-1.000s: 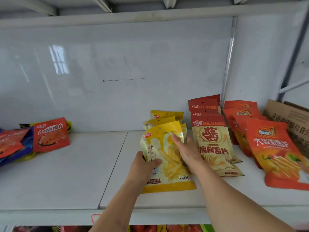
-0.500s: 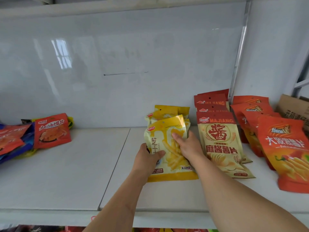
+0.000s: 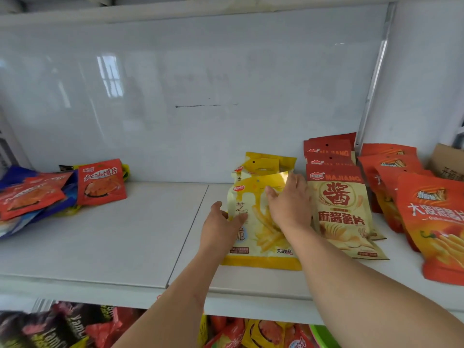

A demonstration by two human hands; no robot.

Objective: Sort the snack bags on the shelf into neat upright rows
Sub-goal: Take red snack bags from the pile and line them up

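So just the head cam here, looking down at a white shelf (image 3: 113, 237). Both hands are on the front yellow bag (image 3: 253, 217), which sits a bit right of the middle of the shelf, leaning back against a few more yellow bags (image 3: 266, 163) behind it. The left hand (image 3: 221, 229) has the bag's left edge, thumb over the front and the other fingers tucked behind, so it's pinching it. The right hand (image 3: 288, 204) lies flat on the front of the bag with the fingers spread and reaching up to the top edge; can't tell if anything curls round the back.

Just right of that there's a row of cream bags (image 3: 344, 214) with red tops, the front one touching or nearly touching the right wrist. Further right, a row of orange bags (image 3: 437, 222), leaning back too, and a cardboard box (image 3: 447, 162) in the far corner.

Way over on the left end there's a messy pile (image 3: 32, 197) of red and blue bags lying flat, with one red bag (image 3: 100, 182) propped up at its right side. The shelf between the pile and the yellow bags is bare. More snacks (image 3: 62, 327) show on the level below, pretty blurry.
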